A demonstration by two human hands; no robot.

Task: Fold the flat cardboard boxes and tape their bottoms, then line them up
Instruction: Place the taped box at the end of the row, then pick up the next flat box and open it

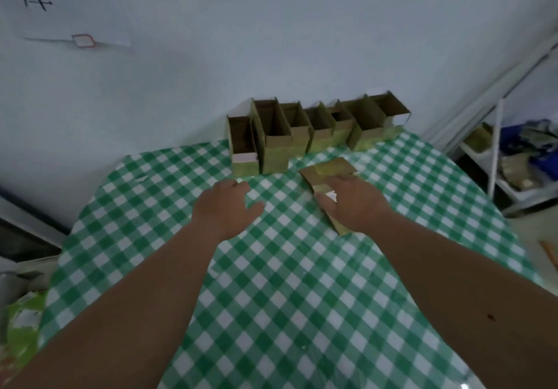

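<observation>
Looks like storeroom I work in: metal shelving (495,153) with clutter, handwritten paper sign (60,5) on bare wall (271,41).
</observation>
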